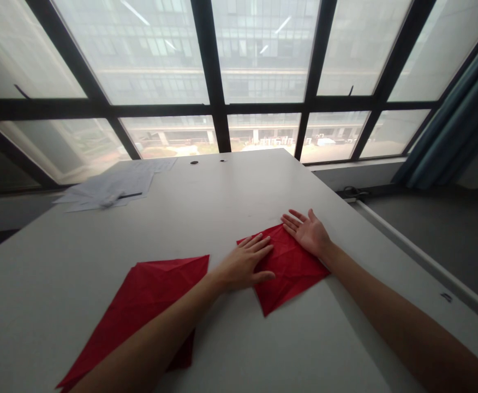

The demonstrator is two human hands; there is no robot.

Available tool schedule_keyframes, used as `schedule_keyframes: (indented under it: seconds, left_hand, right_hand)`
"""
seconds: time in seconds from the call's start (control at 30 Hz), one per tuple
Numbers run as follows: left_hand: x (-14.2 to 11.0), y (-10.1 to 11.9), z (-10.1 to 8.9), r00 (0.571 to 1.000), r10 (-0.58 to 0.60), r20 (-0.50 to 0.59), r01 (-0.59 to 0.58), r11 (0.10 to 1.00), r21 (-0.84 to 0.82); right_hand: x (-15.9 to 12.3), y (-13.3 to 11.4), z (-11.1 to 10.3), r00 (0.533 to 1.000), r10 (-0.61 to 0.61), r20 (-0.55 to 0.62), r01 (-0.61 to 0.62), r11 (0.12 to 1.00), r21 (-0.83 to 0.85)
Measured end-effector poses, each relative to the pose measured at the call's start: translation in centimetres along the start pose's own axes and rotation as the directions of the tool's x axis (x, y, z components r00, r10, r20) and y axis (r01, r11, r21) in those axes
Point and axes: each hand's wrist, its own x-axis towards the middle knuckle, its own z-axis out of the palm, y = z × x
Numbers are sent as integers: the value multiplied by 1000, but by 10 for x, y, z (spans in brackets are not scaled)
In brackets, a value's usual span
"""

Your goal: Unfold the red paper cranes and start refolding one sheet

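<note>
Two creased red paper sheets [288, 267]

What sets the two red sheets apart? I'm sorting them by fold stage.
The right red sheet is smaller, with the left hand and right hand flat on it. The left red sheet is larger and longer, with only the left forearm over it. Both are creased red sheets lying on the white table.

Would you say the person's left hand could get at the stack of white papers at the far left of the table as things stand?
Probably yes: the left hand lies open on the smaller red sheet, and bare table lies between it and the white papers, though they look far off.
</note>
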Motion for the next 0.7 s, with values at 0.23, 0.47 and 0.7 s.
schedule_keyframes:
  seconds: [0.23, 0.47, 0.7]
  left_hand:
    - [9, 8, 4, 869, -303, -392, 155, 918, -365]
    - [10, 16, -5, 915, -186, 358, 308, -252, -917]
    - [19, -19, -3, 529, -849, 17, -28, -38, -999]
  right_hand:
    - [-16, 12, 10, 971, 86, 222, -76, 996, -52]
    - [-18, 29, 17, 995, 76, 71, -68, 991, -114]
    - [-21, 39, 23, 986, -137, -95, 121, 980, -155]
